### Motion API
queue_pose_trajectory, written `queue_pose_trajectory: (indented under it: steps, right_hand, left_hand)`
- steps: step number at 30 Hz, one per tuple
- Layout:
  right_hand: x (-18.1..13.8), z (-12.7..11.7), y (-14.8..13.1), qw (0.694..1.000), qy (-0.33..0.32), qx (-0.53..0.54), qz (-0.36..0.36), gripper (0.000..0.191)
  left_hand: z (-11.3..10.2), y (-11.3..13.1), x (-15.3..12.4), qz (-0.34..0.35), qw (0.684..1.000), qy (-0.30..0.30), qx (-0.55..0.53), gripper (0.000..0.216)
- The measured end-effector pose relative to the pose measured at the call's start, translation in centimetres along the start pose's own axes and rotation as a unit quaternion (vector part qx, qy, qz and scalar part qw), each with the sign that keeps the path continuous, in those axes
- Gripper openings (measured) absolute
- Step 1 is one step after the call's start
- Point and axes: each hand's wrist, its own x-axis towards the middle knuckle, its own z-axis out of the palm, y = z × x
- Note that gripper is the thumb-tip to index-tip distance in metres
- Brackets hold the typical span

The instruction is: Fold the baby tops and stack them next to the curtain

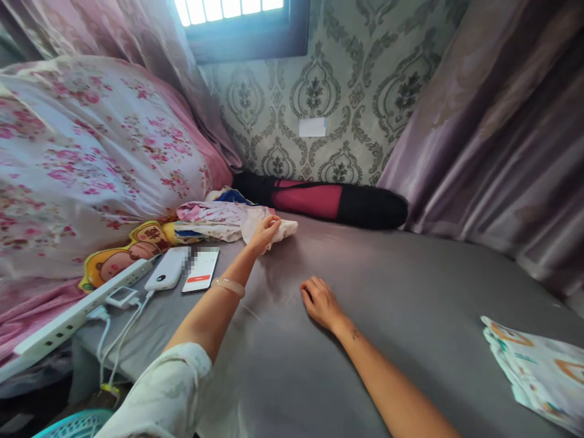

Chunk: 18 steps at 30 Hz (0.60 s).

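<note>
My left hand is stretched forward, its fingers closed on a pale, lightly patterned cloth. This cloth lies at the right end of a heap of folded fabric in pink, white and blue. My right hand rests lower on the grey sheet, with the fingers curled together and nothing visible in them. Between the two hands the sheet is slightly creased.
A long black and red bag lies along the wall. On the left are a phone, a power bank, a white power strip and a yellow cartoon cushion. Folded printed cloth sits at right.
</note>
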Motion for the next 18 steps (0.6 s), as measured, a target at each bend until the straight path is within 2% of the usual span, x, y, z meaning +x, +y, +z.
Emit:
queue_pose_trajectory:
  steps: [4, 8, 11, 15, 18]
  right_hand:
    - [0.2, -0.3, 0.2, 0.998, 0.003, 0.061, 0.017, 0.017]
    - [0.5, -0.9, 0.8, 0.984, 0.036, 0.163, 0.069, 0.017]
    - [0.9, -2.0, 2.1, 0.964, 0.118, 0.203, 0.125, 0.018]
    - [1.2, -4.7, 4.6, 0.934, 0.260, 0.172, 0.172, 0.023]
    - [0.8, -6.8, 6.4, 0.936, 0.276, 0.141, 0.165, 0.035]
  left_hand:
    - [3.6, -0.7, -1.8, -0.018, 0.999, -0.026, -0.042, 0.016]
    - [6.5, -0.7, -3.2, -0.015, 0.998, -0.046, -0.050, 0.015]
    - [8.3, -0.3, -4.2, -0.022, 0.996, -0.061, -0.055, 0.015]
    - [10.4, 0.3, -5.4, -0.028, 0.994, -0.090, -0.060, 0.020]
    - [12.2, 0.6, -6.2, -0.030, 0.989, -0.130, -0.056, 0.022]
